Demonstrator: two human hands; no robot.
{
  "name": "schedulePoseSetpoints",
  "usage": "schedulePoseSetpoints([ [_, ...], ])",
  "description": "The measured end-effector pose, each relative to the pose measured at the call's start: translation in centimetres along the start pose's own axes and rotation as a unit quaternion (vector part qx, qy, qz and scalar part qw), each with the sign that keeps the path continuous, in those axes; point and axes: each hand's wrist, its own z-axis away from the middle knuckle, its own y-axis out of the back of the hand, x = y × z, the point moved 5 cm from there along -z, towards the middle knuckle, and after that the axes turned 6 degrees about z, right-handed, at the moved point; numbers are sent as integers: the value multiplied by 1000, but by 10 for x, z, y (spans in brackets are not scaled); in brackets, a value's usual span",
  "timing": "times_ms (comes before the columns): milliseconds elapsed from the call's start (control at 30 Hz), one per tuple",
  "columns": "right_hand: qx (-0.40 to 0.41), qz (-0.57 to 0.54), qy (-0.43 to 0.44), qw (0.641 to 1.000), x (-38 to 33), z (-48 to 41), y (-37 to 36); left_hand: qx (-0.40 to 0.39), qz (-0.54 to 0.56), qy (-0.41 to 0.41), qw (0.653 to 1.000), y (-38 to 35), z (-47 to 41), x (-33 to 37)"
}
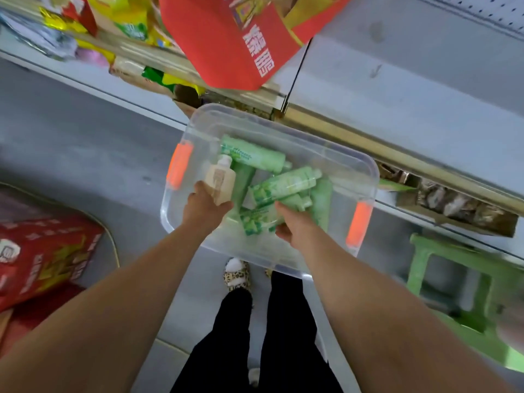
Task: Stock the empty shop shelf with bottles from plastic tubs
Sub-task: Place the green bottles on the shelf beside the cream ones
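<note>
A clear plastic tub (334,154) with orange handles stands on the floor below me, holding several green bottles (252,154) lying in a heap. My left hand (202,207) reaches into the tub and grips a beige bottle (221,180) with a white cap near the tub's left side. My right hand (295,225) is inside the tub too, its fingers curled round a green bottle (258,219) at the near side of the heap. The pale grey shelf (411,89) stretches beyond the tub at upper right.
A red gift box (235,43) and snack packets (127,21) fill the shelf at upper left. A red carton (42,259) lies on the floor at left. A green plastic stool (465,290) stands at right. My feet (236,275) are just behind the tub.
</note>
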Motion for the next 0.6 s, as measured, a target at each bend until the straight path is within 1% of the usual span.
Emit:
schedulePoseSetpoints([
  [133, -10, -87, -21, 996, -1, -9, -10, -1, 40, 37, 999, 2, -1, 0],
  [200, -13, -99, -8, 995, -1, -5, -8, -17, 96, 60, 993, 4, 4, 3],
  [267, -10, -97, 27, 995, -6, 15, -1, -35, 170, 65, 983, 6, 13, 8],
  [367, -12, -89, 92, 992, -13, 51, 14, -87, 300, 59, 948, 7, 35, 13],
  [467, -31, -128, 140, 981, -16, 88, 30, -160, 400, 50, 901, 16, 65, 23],
  [533, -36, -147, 172, 973, -21, 116, 42, -206, 442, 32, 872, 25, 86, 33],
  [600, -44, -160, 212, 963, -28, 147, 56, -243, 458, -3, 855, 38, 108, 49],
])
